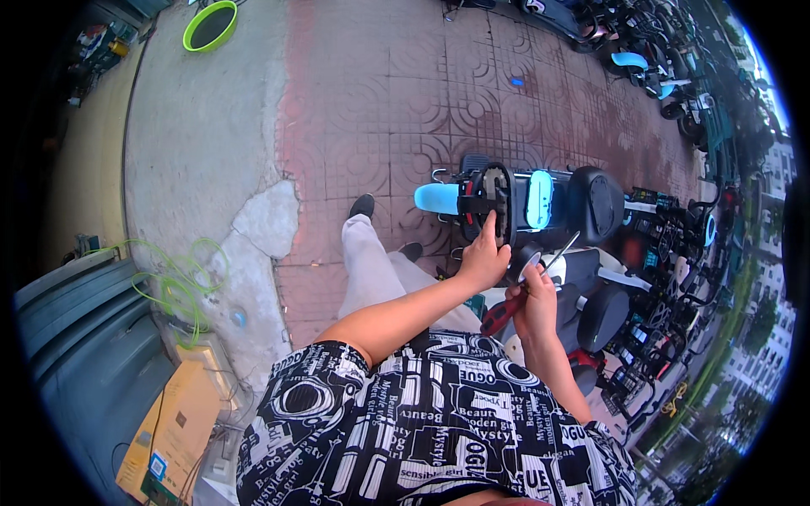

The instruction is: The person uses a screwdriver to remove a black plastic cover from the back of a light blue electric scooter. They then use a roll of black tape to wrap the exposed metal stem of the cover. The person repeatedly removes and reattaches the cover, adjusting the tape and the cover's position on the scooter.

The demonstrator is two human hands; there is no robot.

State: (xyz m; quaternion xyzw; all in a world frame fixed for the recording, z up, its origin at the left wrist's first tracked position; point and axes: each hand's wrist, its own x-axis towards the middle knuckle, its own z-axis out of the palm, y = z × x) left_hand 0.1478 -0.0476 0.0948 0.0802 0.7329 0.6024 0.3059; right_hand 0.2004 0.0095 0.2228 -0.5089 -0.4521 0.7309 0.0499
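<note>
My left hand (484, 258) has its index finger stretched out. The fingertip meets, or nearly meets, a black ring-shaped part (510, 202) that looks like a tyre, on a blue-and-black electric scooter (437, 199). The other fingers are partly curled, with nothing visible in them. In my right hand (538, 297) is a screwdriver (499, 314) with a red and black handle, its metal shaft pointing up and right. The same fingers also hold a dark roll with a pale inner ring (530, 265), which resembles tape.
A second scooter with a black seat (603, 316) stands close on the right, with rows of parked scooters beyond. A green-rimmed basin (210, 26) sits at the far left. Nearer on the left are a coiled green hose (180, 291) and a cardboard box (173, 426).
</note>
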